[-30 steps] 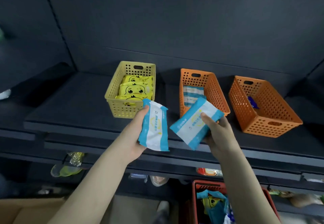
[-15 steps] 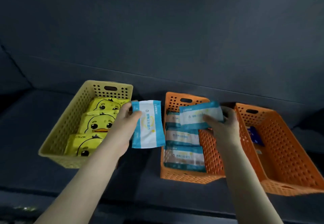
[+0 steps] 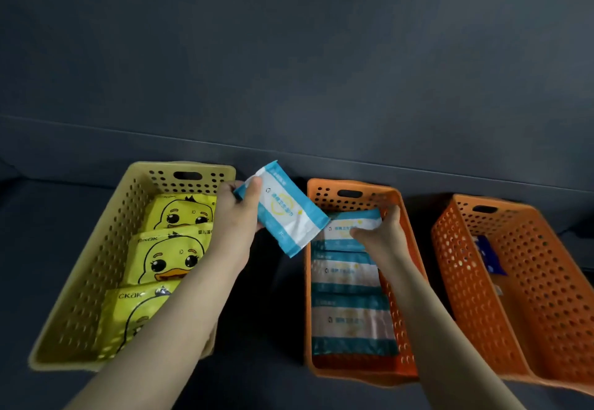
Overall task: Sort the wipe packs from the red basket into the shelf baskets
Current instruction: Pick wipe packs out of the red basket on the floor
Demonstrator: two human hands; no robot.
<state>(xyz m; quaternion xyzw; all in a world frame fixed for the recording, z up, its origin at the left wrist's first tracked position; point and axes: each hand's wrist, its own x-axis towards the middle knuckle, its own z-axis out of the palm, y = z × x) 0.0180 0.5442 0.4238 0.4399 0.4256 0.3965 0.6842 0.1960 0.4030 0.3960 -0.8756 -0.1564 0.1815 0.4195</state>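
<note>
- The left hand (image 3: 239, 213) pinches a blue-and-white wipe pack (image 3: 284, 209) by its far end, thumb on top. The pack hangs tilted in the air between the yellow basket (image 3: 96, 268) on that hand's outer side and the middle orange basket (image 3: 400, 204) on its inner side, its low corner just over the orange rim.
- Risk: held by one end only, the soft pack could swing or slip and drop into the gap between the two baskets.
- The right hand (image 3: 379, 236) is down inside the middle orange basket, fingers closed on a second blue pack (image 3: 352, 225) at the far end, lying on the row already there.
- Risk: pulling that hand out carelessly could drag the pack askew or nudge the light basket.
- Risk: both hands meet over one narrow basket and may bump.
- The packs look flat, glossy and pliable, blue bands around a white centre.
- Beyond the right hand, another orange basket (image 3: 546, 281) holds something dark blue; I cannot tell what.
</note>
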